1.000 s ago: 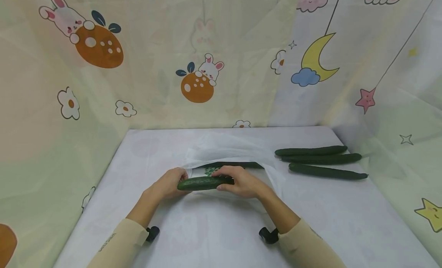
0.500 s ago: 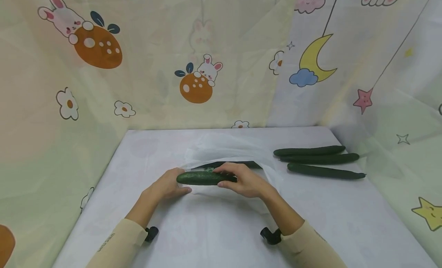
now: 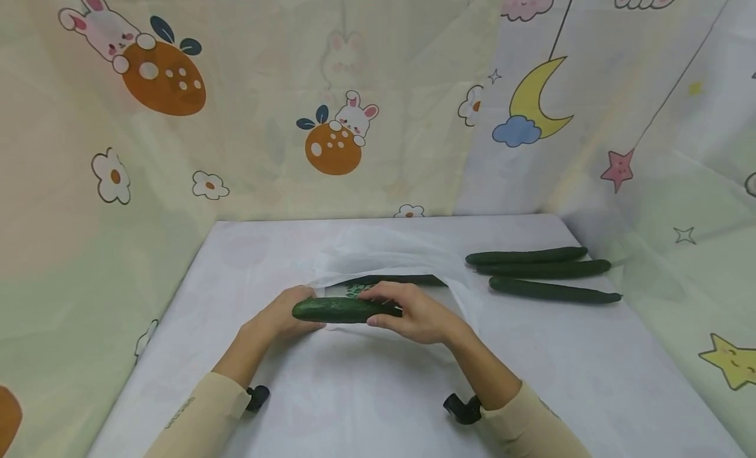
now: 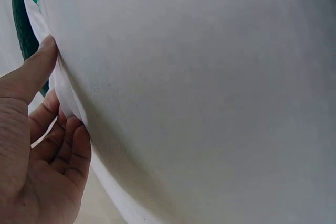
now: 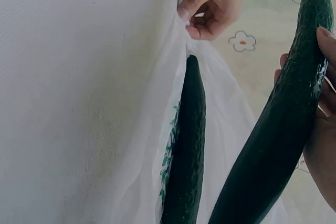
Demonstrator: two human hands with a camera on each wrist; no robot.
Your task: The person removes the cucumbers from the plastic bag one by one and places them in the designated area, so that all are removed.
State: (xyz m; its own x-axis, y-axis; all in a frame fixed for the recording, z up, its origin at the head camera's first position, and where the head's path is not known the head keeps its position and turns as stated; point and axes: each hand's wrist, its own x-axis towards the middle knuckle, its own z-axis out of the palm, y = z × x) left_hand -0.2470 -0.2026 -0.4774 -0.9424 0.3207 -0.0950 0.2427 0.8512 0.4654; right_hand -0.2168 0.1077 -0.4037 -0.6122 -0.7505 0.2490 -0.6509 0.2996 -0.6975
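In the head view my right hand [image 3: 416, 313] holds a dark green cucumber [image 3: 331, 310] crosswise in front of a white plastic bag [image 3: 384, 251]. Its fingers lie over the far side and the thumb on the near side. The right wrist view shows this cucumber [image 5: 278, 124] close up, outside the bag. My left hand [image 3: 286, 313] is at the left end of the bag's mouth; its thumb and fingers pinch the bag's edge [image 4: 65, 90] in the left wrist view. Inside the bag mouth lies another cucumber [image 5: 189, 140], beside green print on the bag.
Several things share the white-covered table [image 3: 366, 392]: at its right side lie three more cucumbers, the far one [image 3: 525, 255], the middle one [image 3: 546, 269] and the near one [image 3: 552, 291]. A patterned cloth curtain [image 3: 260, 117] rises behind and along the sides.
The cucumber in my right hand rose slightly towards the bag mouth, then came back down and a little to the left. My left hand has stayed at the bag's edge.
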